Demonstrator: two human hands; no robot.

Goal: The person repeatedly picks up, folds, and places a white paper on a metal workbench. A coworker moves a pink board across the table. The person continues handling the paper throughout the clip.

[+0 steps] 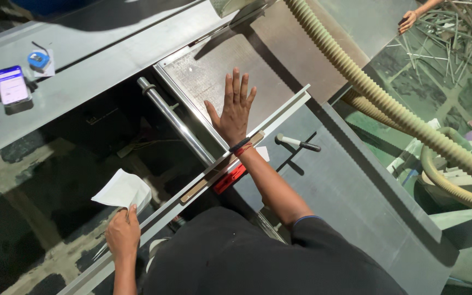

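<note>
My right hand [233,109] lies flat, fingers spread, on a brown board [203,76] that rests on the sliding table of a large saw. A dark and a red band circle its wrist. My left hand [122,234] is low at the left, pinching a folded white sheet of paper [122,191]. A pale metal fence [285,112] runs diagonally just right of the board, with a red part [229,178] beneath it near my wrist.
A chrome bar [173,120] runs beside the board. A ribbed beige hose [389,98] crosses the top right. A lever handle [297,142] sits on the grey machine bed. A phone [12,84] and blue tape measure [38,59] lie upper left. Another person's hand [408,21] reaches by scrap strips.
</note>
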